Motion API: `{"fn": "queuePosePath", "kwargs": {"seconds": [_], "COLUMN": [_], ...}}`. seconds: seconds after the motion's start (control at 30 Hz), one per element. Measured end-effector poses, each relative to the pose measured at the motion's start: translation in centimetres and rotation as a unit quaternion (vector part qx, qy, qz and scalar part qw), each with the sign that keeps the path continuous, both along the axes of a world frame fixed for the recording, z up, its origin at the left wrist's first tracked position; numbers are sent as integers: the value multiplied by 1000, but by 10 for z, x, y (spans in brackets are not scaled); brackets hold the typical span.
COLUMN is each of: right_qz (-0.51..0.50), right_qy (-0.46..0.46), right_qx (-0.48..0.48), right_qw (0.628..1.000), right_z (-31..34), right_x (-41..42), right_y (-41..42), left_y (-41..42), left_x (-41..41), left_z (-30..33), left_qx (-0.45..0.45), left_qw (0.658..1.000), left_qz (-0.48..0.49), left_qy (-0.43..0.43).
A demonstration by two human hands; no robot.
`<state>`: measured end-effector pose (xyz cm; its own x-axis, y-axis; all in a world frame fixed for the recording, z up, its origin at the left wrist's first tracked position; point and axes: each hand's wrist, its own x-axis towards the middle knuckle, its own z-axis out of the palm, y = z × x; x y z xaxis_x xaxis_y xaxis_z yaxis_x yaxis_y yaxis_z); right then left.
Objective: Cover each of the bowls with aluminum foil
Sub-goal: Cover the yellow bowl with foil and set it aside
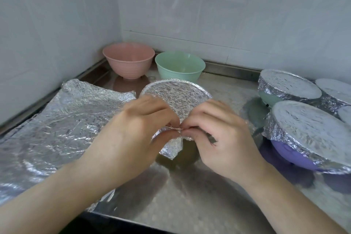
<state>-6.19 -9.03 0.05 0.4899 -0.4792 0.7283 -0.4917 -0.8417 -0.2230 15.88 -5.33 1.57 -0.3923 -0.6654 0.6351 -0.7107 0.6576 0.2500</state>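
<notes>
A bowl with crinkled foil over its top (177, 94) sits mid-counter; its yellowish body shows beneath. My left hand (140, 129) and my right hand (218, 131) both pinch the foil at the near rim, fingertips almost touching, and a loose flap hangs below. An uncovered pink bowl (128, 60) and an uncovered mint bowl (180, 67) stand behind it by the wall. At the right, a foil-covered purple bowl (311, 135) and a foil-covered green bowl (288, 85) sit close together.
A stack of crumpled foil sheets (62, 119) lies flat on the left of the steel counter (190, 186). Another foil-covered bowl (334, 91) is at the far right edge. Tiled walls close in the back and left.
</notes>
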Motion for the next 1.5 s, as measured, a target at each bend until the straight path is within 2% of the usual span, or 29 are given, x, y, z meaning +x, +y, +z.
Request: {"fn": "queuePosePath", "kwargs": {"seconds": [0.47,0.7,0.97,1.5], "right_qz": [4,-10,-6,-24], "right_qy": [-7,-12,-12,1], "right_qx": [2,-4,-1,-23], "right_qw": [1000,1000,1000,999], "right_z": [0,-1,1,-4], "right_x": [-1,-3,-9,-2], "right_y": [4,-1,-1,-1], "left_y": [-2,-2,-2,-1], "left_x": [2,6,6,3], "left_z": [-2,0,-3,-1], "left_qx": [-9,45,39,51], "left_qw": [1000,999,998,998], "left_qz": [16,22,34,15], "left_qy": [5,18,47,34]}}
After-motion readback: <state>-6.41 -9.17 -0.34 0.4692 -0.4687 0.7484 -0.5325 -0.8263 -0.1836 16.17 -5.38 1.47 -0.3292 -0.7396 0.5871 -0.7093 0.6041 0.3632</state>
